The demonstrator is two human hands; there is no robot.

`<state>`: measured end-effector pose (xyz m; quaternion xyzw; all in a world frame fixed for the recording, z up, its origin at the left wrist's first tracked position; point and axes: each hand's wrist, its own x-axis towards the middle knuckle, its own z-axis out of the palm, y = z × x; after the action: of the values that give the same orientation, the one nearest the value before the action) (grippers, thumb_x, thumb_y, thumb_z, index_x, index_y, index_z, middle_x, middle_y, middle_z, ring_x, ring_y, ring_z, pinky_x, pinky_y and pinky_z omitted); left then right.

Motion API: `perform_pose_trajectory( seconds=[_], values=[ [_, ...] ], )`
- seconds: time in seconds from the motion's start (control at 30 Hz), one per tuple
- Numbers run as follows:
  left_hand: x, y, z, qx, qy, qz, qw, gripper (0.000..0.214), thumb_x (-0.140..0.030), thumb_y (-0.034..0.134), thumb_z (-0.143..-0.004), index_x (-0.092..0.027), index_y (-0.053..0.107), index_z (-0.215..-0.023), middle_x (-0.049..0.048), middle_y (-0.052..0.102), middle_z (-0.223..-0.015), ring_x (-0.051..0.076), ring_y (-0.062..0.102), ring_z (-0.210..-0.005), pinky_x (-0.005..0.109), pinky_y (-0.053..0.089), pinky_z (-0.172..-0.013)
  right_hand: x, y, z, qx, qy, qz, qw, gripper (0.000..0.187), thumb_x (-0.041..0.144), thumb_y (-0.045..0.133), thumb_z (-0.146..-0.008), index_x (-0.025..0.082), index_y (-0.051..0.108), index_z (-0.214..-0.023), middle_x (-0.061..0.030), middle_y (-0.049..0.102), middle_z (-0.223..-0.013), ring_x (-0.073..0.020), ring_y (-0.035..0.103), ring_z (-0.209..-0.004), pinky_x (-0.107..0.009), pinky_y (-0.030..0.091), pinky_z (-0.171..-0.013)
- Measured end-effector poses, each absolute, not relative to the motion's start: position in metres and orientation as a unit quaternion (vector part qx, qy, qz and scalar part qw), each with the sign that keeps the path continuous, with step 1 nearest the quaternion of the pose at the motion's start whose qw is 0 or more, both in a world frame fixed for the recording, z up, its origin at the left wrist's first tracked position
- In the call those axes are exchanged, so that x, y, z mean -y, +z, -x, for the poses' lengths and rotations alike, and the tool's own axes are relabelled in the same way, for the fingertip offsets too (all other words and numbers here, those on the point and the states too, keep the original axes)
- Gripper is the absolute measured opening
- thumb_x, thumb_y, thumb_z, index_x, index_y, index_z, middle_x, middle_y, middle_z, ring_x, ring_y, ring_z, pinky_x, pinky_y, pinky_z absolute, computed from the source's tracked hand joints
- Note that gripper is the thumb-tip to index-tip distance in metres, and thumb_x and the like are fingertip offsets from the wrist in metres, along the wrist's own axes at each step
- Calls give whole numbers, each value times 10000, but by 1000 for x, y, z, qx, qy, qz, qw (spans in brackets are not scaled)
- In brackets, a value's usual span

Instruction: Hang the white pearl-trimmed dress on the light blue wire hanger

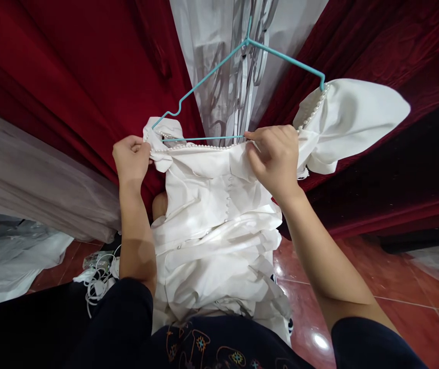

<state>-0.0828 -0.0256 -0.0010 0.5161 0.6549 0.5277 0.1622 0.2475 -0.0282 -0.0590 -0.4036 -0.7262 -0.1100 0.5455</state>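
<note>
A white satin dress point(211, 225) with a pearl-trimmed neckline and a row of small buttons hangs in front of me on a teal wire hanger point(219, 64). My left hand point(131, 159) is closed on the dress's left shoulder, by the hanger's left end. My right hand point(275, 154) pinches the neckline and the hanger's lower bar near the middle. A puffed sleeve point(352, 120) of the dress sticks out past the hanger's right end.
Dark red velvet curtains point(69, 77) hang behind, with a sheer white curtain point(238, 46) between them. Pale fabric point(15, 174) drapes at the left. Tangled white cables point(98, 279) lie on the glossy red tiled floor point(396, 287).
</note>
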Motion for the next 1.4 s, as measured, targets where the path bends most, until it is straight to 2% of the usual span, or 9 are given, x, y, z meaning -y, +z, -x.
perform_pose_trajectory(
  seconds=[0.13, 0.3, 0.43, 0.6, 0.8, 1.03, 1.13, 1.27, 1.4],
  values=[
    [32, -16, 80, -646, 418, -603, 212, 93, -159, 636, -726, -178, 702, -789, -20, 665, -689, 170, 648, -679, 289, 549, -629, 29, -60, -243, 726, -99, 377, 566, 191, 215, 529, -978, 244, 693, -1070, -55, 745, -1009, -256, 660, -956, -466, 454, -912],
    [50, -17, 46, -489, 390, -771, 119, 201, -180, 594, -839, -204, 792, -863, 6, 746, -817, 161, 663, -746, 279, 506, -691, 29, -61, -238, 721, -102, 372, 576, 210, 199, 533, -967, 253, 698, -1085, -40, 743, -994, -244, 662, -953, -459, 454, -911],
    [59, -8, 11, -383, 481, -788, 0, 294, -139, 524, -952, -233, 803, -946, 26, 805, -1008, 204, 735, -977, 363, 565, -933, 31, -59, -241, 725, -105, 370, 571, 210, 191, 530, -978, 247, 706, -1076, -41, 745, -993, -245, 661, -945, -453, 450, -896],
    [45, -3, -11, -429, 442, -786, -54, 334, -158, 515, -999, -251, 744, -1225, 45, 785, -1271, 248, 696, -1205, 421, 505, -1100, 41, -55, -241, 733, -113, 380, 553, 235, 182, 537, -974, 236, 709, -1126, -60, 763, -1060, -249, 675, -986, -452, 460, -912],
    [36, -14, -9, -430, 406, -805, -42, 339, -111, 513, -979, -254, 772, -1145, 27, 807, -1089, 241, 707, -1014, 417, 456, -1034, 41, -49, -250, 762, -100, 368, 524, 292, 215, 549, -973, 271, 702, -1215, -56, 770, -1132, -271, 709, -1074, -498, 498, -987],
    [39, -13, -7, -413, 426, -804, -43, 332, -102, 520, -990, -261, 774, -1133, 17, 810, -1103, 243, 691, -1008, 423, 439, -1006, 25, -33, -283, 634, -208, 384, 638, 311, 320, 653, -967, 267, 671, -1273, -167, 679, -1314, -379, 611, -1304, -629, 435, -1139],
    [37, -13, -7, -410, 434, -801, -45, 332, -94, 524, -982, -263, 779, -1111, 10, 813, -1088, 244, 689, -1000, 421, 438, -994, 13, -27, -301, 629, -201, 394, 639, 368, 250, 688, -879, 252, 690, -1247, -157, 715, -1251, -357, 639, -1224, -581, 482, -1083],
    [34, -11, -4, -428, 413, -802, -55, 339, -98, 521, -971, -274, 777, -1108, 15, 811, -1052, 260, 677, -999, 429, 442, -982, -1, -15, -320, 614, -168, 449, 627, 246, 143, 667, -799, 217, 748, -1020, -122, 776, -1023, -261, 704, -967, -440, 545, -896],
    [31, -8, 1, -425, 416, -801, -62, 359, -76, 526, -934, -265, 786, -1093, 22, 802, -1001, 267, 662, -983, 426, 440, -956, -9, -1, -335, 594, -130, 481, 632, 207, 71, 635, -803, 141, 792, -917, -110, 797, -860, -162, 688, -691, -337, 505, -668]
  ],
)
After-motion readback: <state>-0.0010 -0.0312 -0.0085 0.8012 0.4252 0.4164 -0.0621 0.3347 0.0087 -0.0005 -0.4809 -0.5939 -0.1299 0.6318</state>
